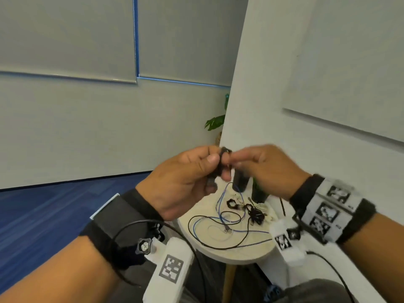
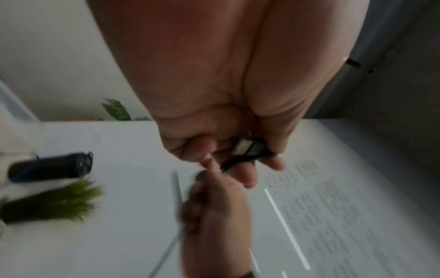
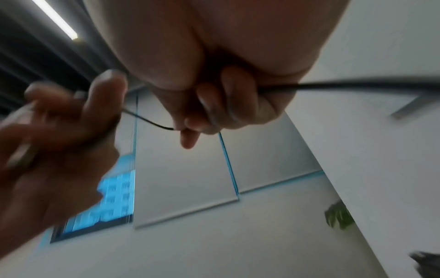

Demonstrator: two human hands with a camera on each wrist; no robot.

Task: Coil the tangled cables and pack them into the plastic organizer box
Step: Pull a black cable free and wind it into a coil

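Fingers and thumb of our left hand (image 1: 185, 178) curl round a small black coil of cable (image 1: 220, 162), held up in the air in front of us, above the table. Our right hand (image 1: 264, 169), at three o'clock from the coil and touching it, pinches the same black cable; in the right wrist view a thin black strand (image 3: 147, 120) runs between the two hands, so we judge the last turns are being wound on. A silver-tipped plug (image 2: 243, 148) lies against our left fingers in the left wrist view.

Below the hands, toward six o'clock, stands a small round table (image 1: 240, 252). On it lie loose cables not yet coiled: a blue one (image 1: 220, 200) and a black one (image 1: 218, 243) in wide, crossing loops, and a pale one, faint, inside them. Toward the table's one o'clock edge sit a dark bundle (image 1: 255, 213) and a small black ring-shaped coil (image 1: 231, 203), with white leads beside them; whether these are finished we cannot tell. Two dark cylinders (image 1: 240, 180) stand at the table's twelve o'clock edge, partly hidden by our hands.

No organizer box shows in any view, so nothing appears packed; by our judgement the task is early, one cable nearly coiled, several left
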